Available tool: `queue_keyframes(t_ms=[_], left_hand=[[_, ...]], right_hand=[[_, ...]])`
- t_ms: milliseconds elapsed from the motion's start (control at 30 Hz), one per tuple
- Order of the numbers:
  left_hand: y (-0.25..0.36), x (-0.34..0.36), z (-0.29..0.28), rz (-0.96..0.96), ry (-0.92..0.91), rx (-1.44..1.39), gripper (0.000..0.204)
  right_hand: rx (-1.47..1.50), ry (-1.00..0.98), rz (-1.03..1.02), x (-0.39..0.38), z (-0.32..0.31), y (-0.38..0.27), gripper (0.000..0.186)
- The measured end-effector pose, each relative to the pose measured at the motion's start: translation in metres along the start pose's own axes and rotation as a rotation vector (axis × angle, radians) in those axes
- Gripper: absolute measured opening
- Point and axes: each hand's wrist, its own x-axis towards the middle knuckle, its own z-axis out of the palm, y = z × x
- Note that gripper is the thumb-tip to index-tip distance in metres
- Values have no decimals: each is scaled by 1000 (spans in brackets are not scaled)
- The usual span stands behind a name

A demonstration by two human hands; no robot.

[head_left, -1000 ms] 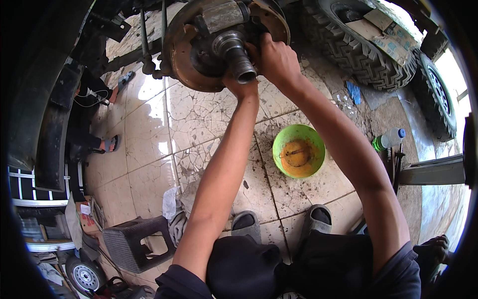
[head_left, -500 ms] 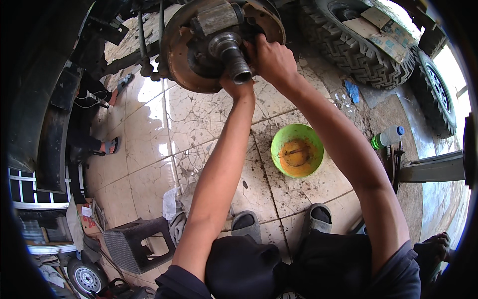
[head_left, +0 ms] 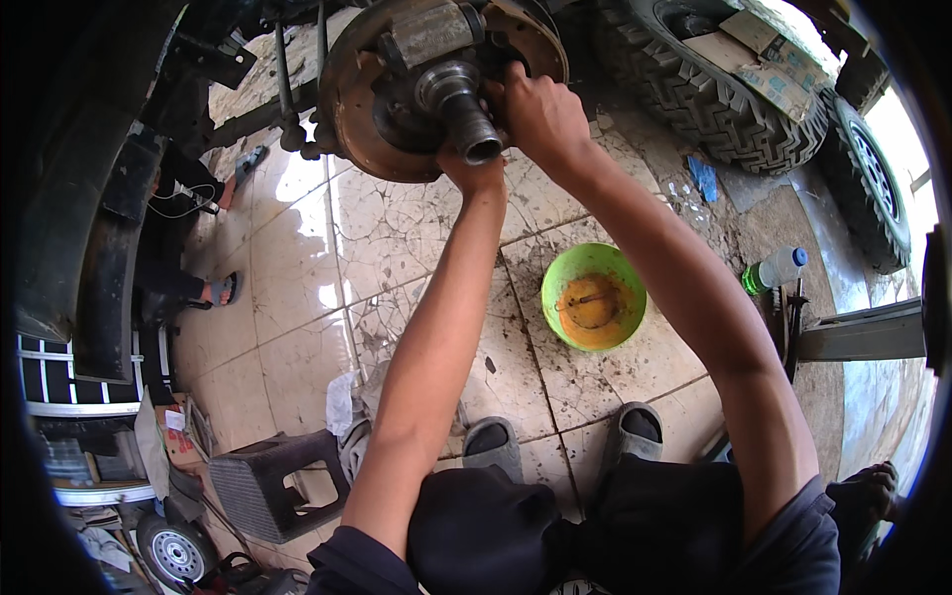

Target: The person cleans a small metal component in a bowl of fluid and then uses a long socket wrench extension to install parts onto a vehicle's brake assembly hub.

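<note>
A rusty round brake backing plate (head_left: 359,139) hangs at the top of the view. From its middle a greasy hollow axle spindle (head_left: 461,114) points toward me, and a block-shaped metal part (head_left: 428,42) sits above it. My right hand (head_left: 543,111) is to the right of the spindle, its fingers curled in against parts on the plate; what they grip is hidden. Below the spindle's end, my left hand (head_left: 474,171) reaches up under it, and its fingers are out of sight behind the metal.
A green bowl (head_left: 631,266) with orange liquid and a thin tool stands on the dirty tiled floor (head_left: 297,367). Large tyres (head_left: 734,124) lie at the upper right, near a bottle (head_left: 775,271). A dark stool (head_left: 273,486) is at lower left. Another person's sandalled foot (head_left: 223,290) shows at left.
The view has shifted very slightly. My right hand has moved a little to the left beside the spindle; my left hand stays beneath it.
</note>
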Motion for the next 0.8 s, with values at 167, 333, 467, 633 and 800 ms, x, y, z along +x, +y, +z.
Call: queue_keyframes(t_ms=[167,333,467,633,800], left_hand=[[6,-6,3,-146,-40,-167,14],[5,3,-8,-129,2,-184,13],[17,-9,1,-252,-65,-120,17],[14,-5,-5,-184,-90,-53,20],[15,-6,-3,-199,-95,-87,20]], right_hand=[[-38,-25,-17,3,1,7,34],[10,-55,6,6,1,-6,31],[-18,60,-25,0,10,12,38],[8,0,-13,2,2,2,36],[9,15,-15,4,3,4,41]])
